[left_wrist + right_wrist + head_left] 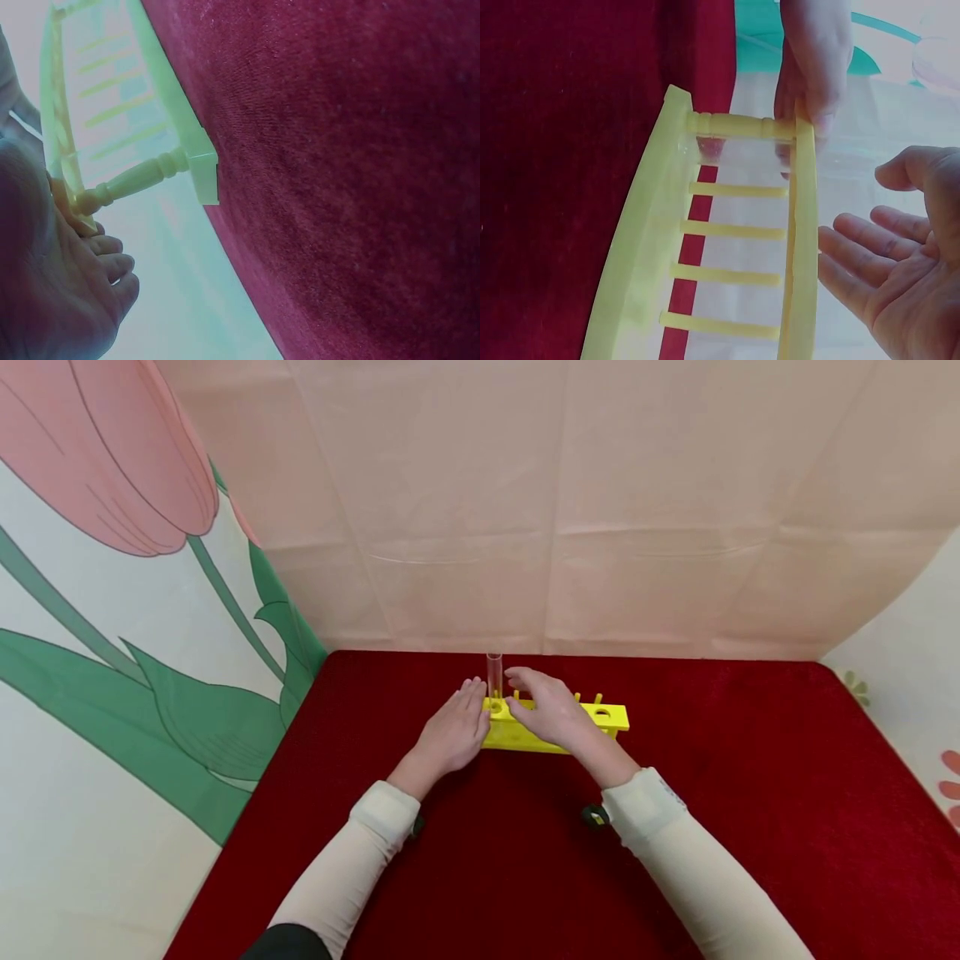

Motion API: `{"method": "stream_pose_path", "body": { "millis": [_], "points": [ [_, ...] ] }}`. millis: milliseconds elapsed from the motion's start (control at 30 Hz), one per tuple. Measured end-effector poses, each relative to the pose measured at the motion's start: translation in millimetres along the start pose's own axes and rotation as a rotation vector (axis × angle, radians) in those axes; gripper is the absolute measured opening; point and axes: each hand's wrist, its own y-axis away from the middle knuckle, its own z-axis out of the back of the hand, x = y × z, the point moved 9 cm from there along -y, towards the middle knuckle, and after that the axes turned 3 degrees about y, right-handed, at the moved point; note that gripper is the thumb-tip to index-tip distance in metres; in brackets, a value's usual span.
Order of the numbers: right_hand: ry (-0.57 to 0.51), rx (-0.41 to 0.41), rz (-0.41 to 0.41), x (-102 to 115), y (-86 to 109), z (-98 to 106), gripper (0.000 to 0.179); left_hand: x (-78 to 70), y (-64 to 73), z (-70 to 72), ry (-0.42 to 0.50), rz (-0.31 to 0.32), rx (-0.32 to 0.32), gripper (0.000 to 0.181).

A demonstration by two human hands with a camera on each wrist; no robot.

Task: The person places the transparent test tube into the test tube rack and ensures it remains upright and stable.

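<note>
A yellow test tube rack (pixel 617 717) lies crosswise on the red cloth. In its left end stands a clear glass test tube (pixel 494 675), its upper part rising above the rack. My left hand (pixel 452 728) rests against the rack's left end, fingers straight and together; the left wrist view shows this hand (pixel 56 281) at the corner of the upper bar. Over the middle of the rack is my right hand (pixel 552 708), thumb and fingers spread loosely, just right of the tube. The right wrist view shows that hand (pixel 907 277) holding nothing, beside the rack's top bar (pixel 804 247).
Red velvety cloth (pixel 495 860) covers the table. Behind it hangs a creased pinkish-beige curtain (pixel 570 527), and a tulip-printed sheet (pixel 150 710) stands at the left. A small dark device (pixel 596 816) sits by the right cuff.
</note>
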Motion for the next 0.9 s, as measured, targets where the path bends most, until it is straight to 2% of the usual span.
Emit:
{"method": "stream_pose_path", "body": {
  "millis": [633,900],
  "points": [
    [0.029,-0.026,-0.027,-13.8,10.9,13.0,0.051,-0.1,1.5,1.0,0.010,0.011,-0.005,0.062],
    [0.038,-0.006,-0.057,-22.2,17.3,16.5,0.049,-0.9,2.2,0.3,0.010,0.008,-0.002,0.062]
  ]
}}
